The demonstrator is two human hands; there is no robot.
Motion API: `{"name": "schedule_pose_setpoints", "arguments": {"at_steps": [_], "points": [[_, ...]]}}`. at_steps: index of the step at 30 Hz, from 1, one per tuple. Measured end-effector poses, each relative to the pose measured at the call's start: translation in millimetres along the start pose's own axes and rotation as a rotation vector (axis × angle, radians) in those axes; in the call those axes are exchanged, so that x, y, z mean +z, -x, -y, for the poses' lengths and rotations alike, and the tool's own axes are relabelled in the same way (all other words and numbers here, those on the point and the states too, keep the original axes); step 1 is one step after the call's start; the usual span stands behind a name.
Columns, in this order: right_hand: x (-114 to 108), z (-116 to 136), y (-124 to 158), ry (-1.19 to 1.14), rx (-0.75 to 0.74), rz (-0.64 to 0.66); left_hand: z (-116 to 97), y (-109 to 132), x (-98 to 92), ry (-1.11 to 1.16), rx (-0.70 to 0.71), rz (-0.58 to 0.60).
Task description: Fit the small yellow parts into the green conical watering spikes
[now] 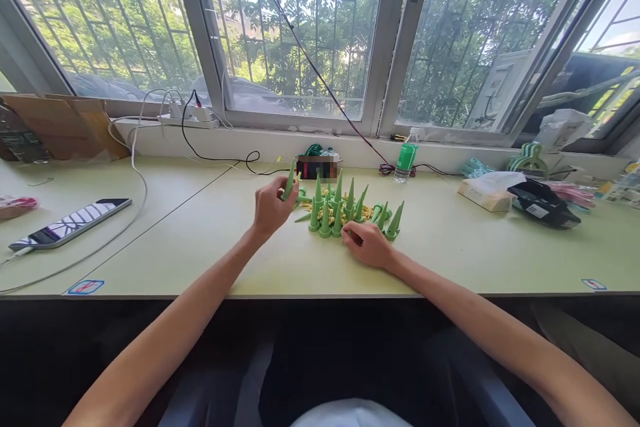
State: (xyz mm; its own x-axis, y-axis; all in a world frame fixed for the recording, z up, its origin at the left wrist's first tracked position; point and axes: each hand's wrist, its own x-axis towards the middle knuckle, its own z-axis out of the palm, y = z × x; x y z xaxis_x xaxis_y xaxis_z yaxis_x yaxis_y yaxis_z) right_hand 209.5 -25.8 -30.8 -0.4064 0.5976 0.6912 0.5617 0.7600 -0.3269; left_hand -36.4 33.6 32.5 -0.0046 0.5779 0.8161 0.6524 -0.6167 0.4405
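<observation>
My left hand (273, 205) is closed around a green plastic spike (289, 181), raised above the table with its point upward. A small yellow bit (299, 177) shows by the fingertips. My right hand (369, 244) rests low at the front of a group of upright green spikes (325, 220), its fingers curled together; whatever lies between them is hidden. Small yellow pieces (369, 212) are heaped among and behind the spikes. To the right of that hand stands another green spike (395, 221), leaning slightly.
Behind the spikes sits a dark box (316, 168). A bottle with a green label (407, 159) stands near the window wall. At right are a tissue pack (489, 190) and a black package (544, 205). A phone (73, 221) with a cable lies on the left.
</observation>
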Motion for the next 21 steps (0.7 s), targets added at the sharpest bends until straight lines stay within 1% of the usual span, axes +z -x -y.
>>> {"name": "schedule_pose_setpoints", "arguments": {"at_steps": [2, 5, 6, 7, 9, 14, 16, 21], "points": [[-1, 4, 0, -0.032, 0.034, 0.015, -10, 15, 0.5, -0.026, 0.174, 0.001], [-3, 9, 1, -0.091, 0.07, 0.06, -21, 39, 6.2, -0.064, 0.563, 0.071], [-3, 10, 2, -0.11, 0.077, 0.063, -24, 45, 8.7, -0.069, 0.65, 0.094], [-3, 12, 2, -0.124, 0.079, 0.059, -27, 51, 11.2, -0.074, 0.696, 0.134], [-4, 14, 3, -0.136, 0.067, 0.043, -32, 59, 14.9, -0.081, 0.728, 0.229], [-4, 15, 2, -0.145, 0.031, 0.061, -33, 64, 15.6, -0.094, 0.591, 0.409], [-4, 15, 1, -0.138, 0.028, 0.065, -32, 64, 14.9, -0.103, 0.566, 0.477], [-3, 14, -1, -0.112, 0.023, 0.063, -30, 65, 15.8, -0.096, 0.558, 0.589]]}}
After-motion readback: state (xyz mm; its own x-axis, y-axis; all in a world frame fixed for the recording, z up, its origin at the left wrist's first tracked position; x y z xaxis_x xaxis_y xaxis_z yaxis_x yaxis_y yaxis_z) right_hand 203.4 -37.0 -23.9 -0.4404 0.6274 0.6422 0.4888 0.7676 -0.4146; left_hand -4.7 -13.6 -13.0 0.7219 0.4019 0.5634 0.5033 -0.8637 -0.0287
